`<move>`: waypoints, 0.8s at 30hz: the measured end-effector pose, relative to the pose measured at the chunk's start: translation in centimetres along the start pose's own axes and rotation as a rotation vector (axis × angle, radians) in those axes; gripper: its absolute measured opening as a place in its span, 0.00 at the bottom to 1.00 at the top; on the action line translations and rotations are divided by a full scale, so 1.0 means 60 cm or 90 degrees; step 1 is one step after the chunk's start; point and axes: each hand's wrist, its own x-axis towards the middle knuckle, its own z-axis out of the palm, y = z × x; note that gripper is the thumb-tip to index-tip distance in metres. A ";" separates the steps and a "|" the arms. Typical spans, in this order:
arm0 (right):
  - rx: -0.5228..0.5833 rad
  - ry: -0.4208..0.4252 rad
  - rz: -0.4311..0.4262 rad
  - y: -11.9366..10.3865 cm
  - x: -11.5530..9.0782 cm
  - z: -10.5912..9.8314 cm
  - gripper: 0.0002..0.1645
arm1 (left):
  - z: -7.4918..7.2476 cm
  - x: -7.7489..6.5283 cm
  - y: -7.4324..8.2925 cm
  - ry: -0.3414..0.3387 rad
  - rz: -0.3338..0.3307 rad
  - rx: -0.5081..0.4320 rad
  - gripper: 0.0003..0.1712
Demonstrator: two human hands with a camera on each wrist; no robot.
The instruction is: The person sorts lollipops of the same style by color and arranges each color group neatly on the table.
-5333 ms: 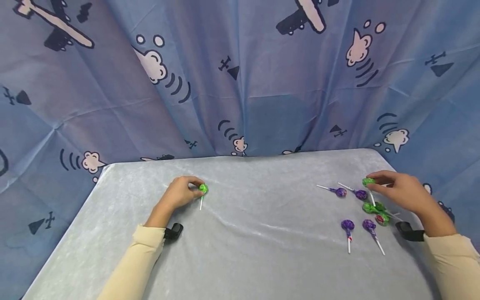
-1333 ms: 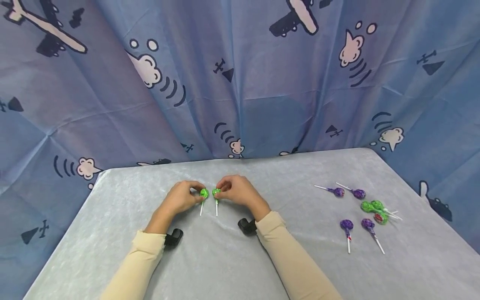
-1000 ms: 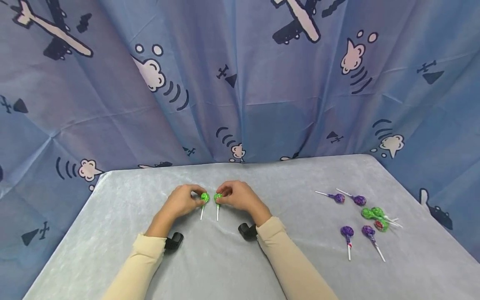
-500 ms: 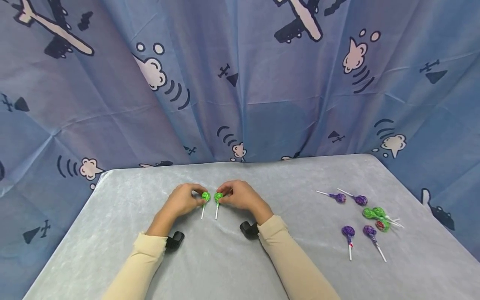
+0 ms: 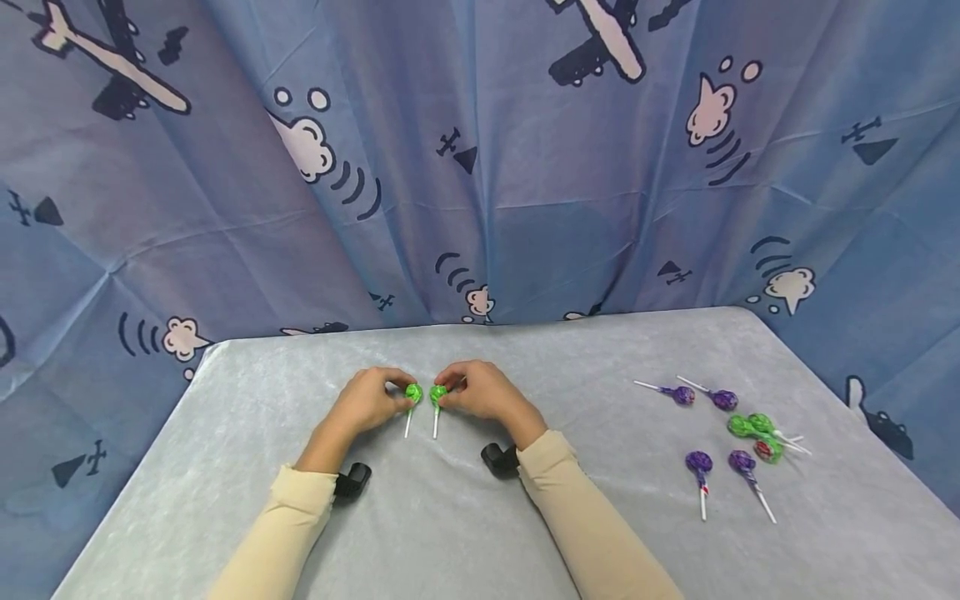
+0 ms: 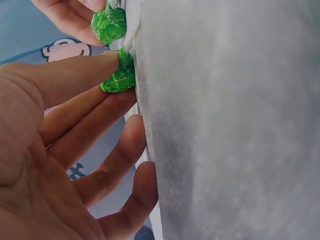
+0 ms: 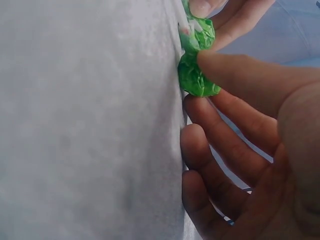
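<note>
Two green-wrapped lollipops lie side by side on the grey table cloth (image 5: 465,517), sticks pointing towards me. My left hand (image 5: 399,402) pinches the head of the left green lollipop (image 5: 413,392) between thumb and forefinger; the left wrist view shows that lollipop (image 6: 119,77) close up. My right hand (image 5: 450,395) pinches the right green lollipop (image 5: 438,393) the same way, and that lollipop (image 7: 197,77) shows again in the right wrist view. The two heads nearly touch. Both hands rest on the cloth.
At the right of the table lie several loose lollipops: purple ones (image 5: 681,395) (image 5: 698,461) and a green cluster (image 5: 746,427). A blue curtain (image 5: 480,167) with aeroplane prints hangs behind the table. Black wrist cameras (image 5: 352,482) (image 5: 498,460) sit under both sleeves.
About five seconds ago my right hand was at the pile on the right; it has brought a green lollipop beside the left one. Over the last second the hands have barely moved.
</note>
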 end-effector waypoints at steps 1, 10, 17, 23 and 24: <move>-0.001 0.001 -0.002 0.000 0.000 0.000 0.14 | -0.001 0.000 0.000 0.000 0.000 0.000 0.17; 0.010 -0.001 -0.003 0.002 0.000 0.000 0.16 | 0.000 -0.003 0.000 -0.007 -0.001 -0.008 0.17; 0.029 0.001 -0.005 0.001 -0.011 -0.022 0.20 | -0.001 -0.001 0.002 -0.008 -0.005 0.002 0.17; -0.006 0.009 -0.002 -0.003 -0.040 -0.061 0.22 | 0.000 -0.004 0.002 -0.007 -0.006 -0.005 0.16; -0.013 0.010 -0.002 -0.003 -0.046 -0.068 0.22 | 0.001 -0.006 0.001 -0.007 -0.006 -0.006 0.16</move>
